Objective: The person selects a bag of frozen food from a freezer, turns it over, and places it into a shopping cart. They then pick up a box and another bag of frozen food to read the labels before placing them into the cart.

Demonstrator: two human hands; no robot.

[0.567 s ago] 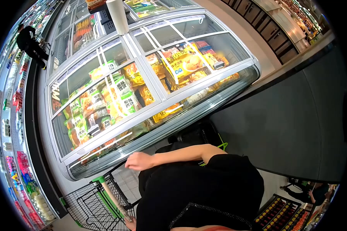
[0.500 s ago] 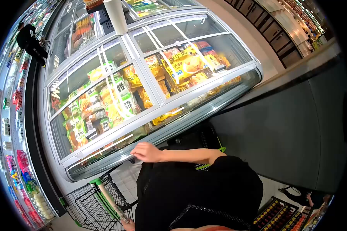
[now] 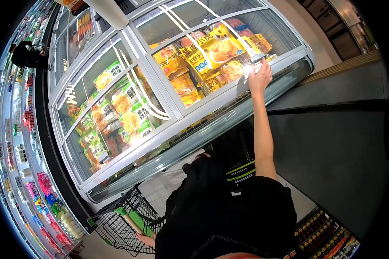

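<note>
My right hand (image 3: 260,77) reaches out to the front edge of the chest freezer (image 3: 207,102). Its fingers are curled at the small handle (image 3: 258,57) of the right glass lid. Beneath that lid lie yellow bags of frozen food (image 3: 216,49), with the largest on top. Green and white bags (image 3: 132,110) show through the left lid. Low on the left, my left hand (image 3: 147,238) is closed around the handle bar (image 3: 134,225) of a black wire shopping cart (image 3: 112,224) with green parts; the sleeve hides some of this hand.
Lit refrigerated shelves (image 3: 26,142) run along the left side, where a person in black (image 3: 28,56) stands farther off. A dark grey panel (image 3: 328,142) stands to the right. At the lower right is a rack of packaged goods (image 3: 317,233).
My right hand has swung from in front of my body, forward and right, to the freezer lid handle. The view has shifted, and my left hand still holds the cart.
</note>
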